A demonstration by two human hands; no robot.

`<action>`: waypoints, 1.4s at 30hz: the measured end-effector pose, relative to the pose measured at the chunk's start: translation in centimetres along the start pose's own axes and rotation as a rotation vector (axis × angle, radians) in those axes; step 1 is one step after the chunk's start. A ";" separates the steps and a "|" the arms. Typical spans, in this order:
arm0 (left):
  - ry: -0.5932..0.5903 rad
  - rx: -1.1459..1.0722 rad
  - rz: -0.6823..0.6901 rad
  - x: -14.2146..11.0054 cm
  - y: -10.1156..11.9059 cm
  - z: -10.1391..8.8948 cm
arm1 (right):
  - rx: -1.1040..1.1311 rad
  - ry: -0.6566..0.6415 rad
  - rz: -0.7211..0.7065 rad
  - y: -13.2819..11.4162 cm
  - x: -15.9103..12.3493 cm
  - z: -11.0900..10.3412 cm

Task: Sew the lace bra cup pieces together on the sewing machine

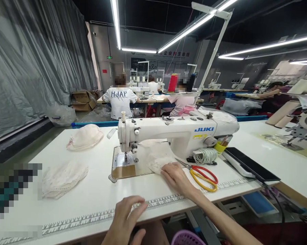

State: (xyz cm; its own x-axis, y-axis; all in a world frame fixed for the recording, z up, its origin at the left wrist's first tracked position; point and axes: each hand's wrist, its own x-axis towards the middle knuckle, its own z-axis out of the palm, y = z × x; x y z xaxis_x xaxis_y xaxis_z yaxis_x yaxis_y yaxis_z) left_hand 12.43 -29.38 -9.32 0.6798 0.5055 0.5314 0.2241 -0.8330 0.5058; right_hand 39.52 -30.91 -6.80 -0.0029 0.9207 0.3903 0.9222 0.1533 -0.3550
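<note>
My right hand (175,177) lies flat, fingers stretched out, on a small piece of pale lace fabric (158,162) on the white table, just right of the needle plate. My left hand (126,217) rests at the table's front edge over the printed ruler strip (92,217), fingers loosely curled and apart, holding nothing. A white JUKI sewing machine (179,133) stands right behind the fabric, its needle and presser foot (127,157) to the left of my right hand.
Scissors with red and yellow handles (203,175) lie right of my right hand. Piles of pale fabric sit at the left (62,178) and back left (85,136). A coiled white cord (204,156) and a dark tablet (250,164) are at the right. Other people sew at benches behind.
</note>
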 end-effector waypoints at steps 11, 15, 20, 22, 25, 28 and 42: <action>-0.336 -1.165 -0.855 5.4 0.1 -2.3 | 1.455 -0.280 0.504 -5.2 -2.0 -2.9; -0.226 -1.183 -0.913 3.4 0.0 -3.5 | 1.421 -0.392 0.559 -4.7 -3.5 -1.5; -0.390 -1.089 -0.789 2.0 0.4 -4.1 | 1.303 -0.660 0.446 -7.9 -3.5 1.0; -0.396 -1.091 -0.765 1.2 0.6 -4.2 | 1.296 -0.722 0.452 -9.1 -3.4 1.5; -0.360 -1.134 -0.789 -0.6 0.7 -4.2 | 1.286 -0.705 0.449 -9.6 -4.1 1.4; -0.313 -1.131 -0.826 -2.6 0.8 -3.8 | 1.348 -0.715 0.452 -9.6 -5.4 1.2; -0.380 -0.974 -0.927 -5.6 1.0 -2.4 | 1.184 -0.722 0.415 -10.8 -8.9 3.3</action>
State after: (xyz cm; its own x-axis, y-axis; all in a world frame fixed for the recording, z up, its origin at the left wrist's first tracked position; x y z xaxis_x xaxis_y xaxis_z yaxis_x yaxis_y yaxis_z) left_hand 7.14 -32.54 -10.15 0.7340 0.5577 -0.3876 0.2277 0.3355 0.9141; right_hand 28.33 -39.54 -9.23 -0.3407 0.8935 -0.2926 0.0511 -0.2931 -0.9547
